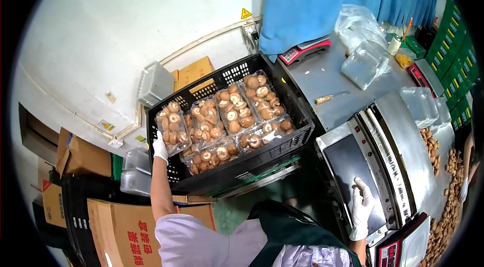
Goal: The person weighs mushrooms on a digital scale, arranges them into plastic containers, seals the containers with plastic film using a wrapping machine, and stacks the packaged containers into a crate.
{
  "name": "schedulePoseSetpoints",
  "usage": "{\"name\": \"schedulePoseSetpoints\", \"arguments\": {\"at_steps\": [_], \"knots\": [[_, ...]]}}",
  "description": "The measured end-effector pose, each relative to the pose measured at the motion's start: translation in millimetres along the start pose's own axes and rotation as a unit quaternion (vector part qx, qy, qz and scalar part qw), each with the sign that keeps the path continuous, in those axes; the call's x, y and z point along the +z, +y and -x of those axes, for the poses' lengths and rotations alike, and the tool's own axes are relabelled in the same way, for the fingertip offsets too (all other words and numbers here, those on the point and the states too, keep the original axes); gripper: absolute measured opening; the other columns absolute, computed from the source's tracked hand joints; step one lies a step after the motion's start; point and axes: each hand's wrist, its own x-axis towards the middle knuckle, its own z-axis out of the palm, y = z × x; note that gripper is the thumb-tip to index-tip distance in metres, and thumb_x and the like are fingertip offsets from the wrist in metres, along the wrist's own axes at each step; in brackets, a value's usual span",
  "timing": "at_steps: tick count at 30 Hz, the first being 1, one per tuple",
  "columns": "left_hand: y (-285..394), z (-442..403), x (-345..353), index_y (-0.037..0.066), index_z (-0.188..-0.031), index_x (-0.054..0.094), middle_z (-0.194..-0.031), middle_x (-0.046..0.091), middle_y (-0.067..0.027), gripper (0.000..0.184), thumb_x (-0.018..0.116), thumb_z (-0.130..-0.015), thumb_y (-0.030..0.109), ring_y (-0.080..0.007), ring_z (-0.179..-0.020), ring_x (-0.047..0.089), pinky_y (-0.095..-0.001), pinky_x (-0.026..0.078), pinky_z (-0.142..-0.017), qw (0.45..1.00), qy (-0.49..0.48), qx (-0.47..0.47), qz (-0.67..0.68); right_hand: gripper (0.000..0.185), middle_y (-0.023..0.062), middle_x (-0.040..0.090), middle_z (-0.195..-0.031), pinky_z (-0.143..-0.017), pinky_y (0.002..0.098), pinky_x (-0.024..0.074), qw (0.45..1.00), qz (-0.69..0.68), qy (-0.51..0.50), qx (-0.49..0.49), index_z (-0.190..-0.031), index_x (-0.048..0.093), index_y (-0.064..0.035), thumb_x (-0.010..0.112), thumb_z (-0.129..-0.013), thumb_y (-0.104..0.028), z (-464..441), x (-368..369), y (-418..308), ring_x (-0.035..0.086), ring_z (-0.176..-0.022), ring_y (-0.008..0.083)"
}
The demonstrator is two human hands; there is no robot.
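My left hand, in a white glove, holds the near end of a clear tray of brown mushrooms at the left side of a black crate. Several more wrapped mushroom trays lie in the crate. My right hand, also gloved in white, is over the dark plate of a metal wrapping machine; its fingers are bent and apart, with nothing between them.
A metal table holds a knife, a red scale and empty clear trays. Loose mushrooms lie at the right, near another person's gloved hand. Cardboard boxes stand at lower left.
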Motion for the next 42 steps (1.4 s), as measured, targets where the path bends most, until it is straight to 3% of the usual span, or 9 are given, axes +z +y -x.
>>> {"name": "schedulePoseSetpoints", "arguments": {"at_steps": [6,13,15,17,18,21,28,34,42], "knots": [[-1.4,25.8,28.0,-0.005,-0.108,0.062,-0.112,0.060,-0.0254,0.068,0.039,-0.091,0.057,-0.0385,-0.108,0.056,-0.0443,0.044,-0.090,0.820,0.108,0.067,-0.558,0.022,0.0082,0.064,-0.106,-0.085,0.0267,0.0465,0.999,-0.009,-0.007,0.030,-0.111,0.062,0.0006,0.055,-0.090,-0.003,3.1,-3.1,3.2,0.060,-0.091,0.0140],[-3.9,39.4,32.2,0.004,-0.098,0.064,-0.096,0.066,-0.0199,0.037,0.042,-0.093,0.033,-0.0307,-0.100,0.060,-0.0411,0.045,-0.082,0.957,0.072,0.147,-0.239,0.014,0.0119,0.067,-0.096,-0.087,0.0284,0.0458,0.995,0.092,0.040,0.012,-0.097,0.065,-0.0015,0.058,-0.085,-0.002,15.8,-18.6,-7.2,0.063,-0.093,0.0193],[24.7,35.0,32.7,-0.001,-0.104,0.066,-0.101,0.065,-0.0092,0.054,0.048,-0.090,0.048,-0.0202,-0.087,0.056,-0.0388,0.047,-0.077,0.784,0.121,0.155,-0.589,0.015,0.0124,0.068,-0.098,-0.086,0.0322,0.0485,0.992,0.115,0.040,0.014,-0.098,0.066,-0.0039,0.059,-0.085,-0.005,18.4,-25.5,-21.1,0.065,-0.094,0.0214],[-40.2,-113.3,0.0,0.001,-0.105,0.065,-0.089,0.068,-0.0149,0.039,0.038,-0.098,0.028,-0.0275,-0.086,0.065,-0.0349,0.051,-0.077,0.825,-0.055,0.495,-0.267,0.017,0.0105,0.067,-0.099,-0.083,0.0340,0.0506,0.992,0.117,0.053,-0.019,-0.100,0.066,-0.0066,0.061,-0.084,-0.011,26.2,-36.6,-10.0,0.065,-0.091,0.0258],[16.0,-5.0,65.6,-0.001,-0.110,0.063,-0.102,0.065,-0.0180,0.041,0.038,-0.098,0.030,-0.0277,-0.097,0.061,-0.0345,0.048,-0.085,0.936,-0.086,0.254,-0.229,0.017,0.0102,0.067,-0.100,-0.082,0.0345,0.0507,0.989,0.128,0.069,-0.042,-0.101,0.065,-0.0080,0.061,-0.084,-0.013,27.2,-39.7,-7.6,0.064,-0.090,0.0269],[36.6,-10.4,152.2,-0.008,-0.115,0.057,-0.115,0.060,-0.0220,0.044,0.046,-0.096,0.030,-0.0314,-0.102,0.059,-0.0359,0.044,-0.090,0.803,-0.076,0.399,-0.436,0.020,0.0091,0.066,-0.100,-0.083,0.0330,0.0494,0.986,0.128,0.107,-0.013,-0.104,0.064,-0.0080,0.060,-0.085,-0.012,39.3,-60.6,5.2,0.062,-0.091,0.0254],[39.8,320.8,350.7,-0.002,-0.104,0.061,-0.115,0.060,-0.0142,0.018,0.052,-0.091,0.006,-0.0268,-0.109,0.054,-0.0341,0.039,-0.097,0.685,-0.418,0.542,-0.249,0.021,0.0104,0.066,-0.092,-0.074,0.0329,0.0511,0.950,0.142,0.279,-0.001,-0.102,0.065,-0.0081,0.064,-0.081,-0.010,94.7,-162.7,23.7,0.064,-0.083,0.0252],[3.7,577.7,360.5,0.001,-0.092,0.065,-0.106,0.063,-0.0130,0.013,0.056,-0.083,0.002,-0.0261,-0.104,0.059,-0.0342,0.043,-0.094,0.569,-0.620,0.504,-0.193,0.024,0.0116,0.064,-0.085,-0.069,0.0355,0.0513,0.822,0.365,0.412,0.148,-0.101,0.065,-0.0100,0.068,-0.078,-0.014,191.0,-319.9,73.3,0.063,-0.077,0.0266],[-113.5,791.5,301.8,-0.001,-0.100,0.066,-0.104,0.066,-0.0108,0.018,0.056,-0.087,0.006,-0.0194,-0.099,0.061,-0.0292,0.045,-0.091,0.477,-0.832,0.202,-0.199,0.039,0.0163,0.060,-0.111,-0.082,0.0432,0.0474,0.653,0.540,0.418,0.328,-0.109,0.060,-0.0063,0.068,-0.077,-0.027,348.9,-486.5,156.6,0.056,-0.100,0.0347]]}}
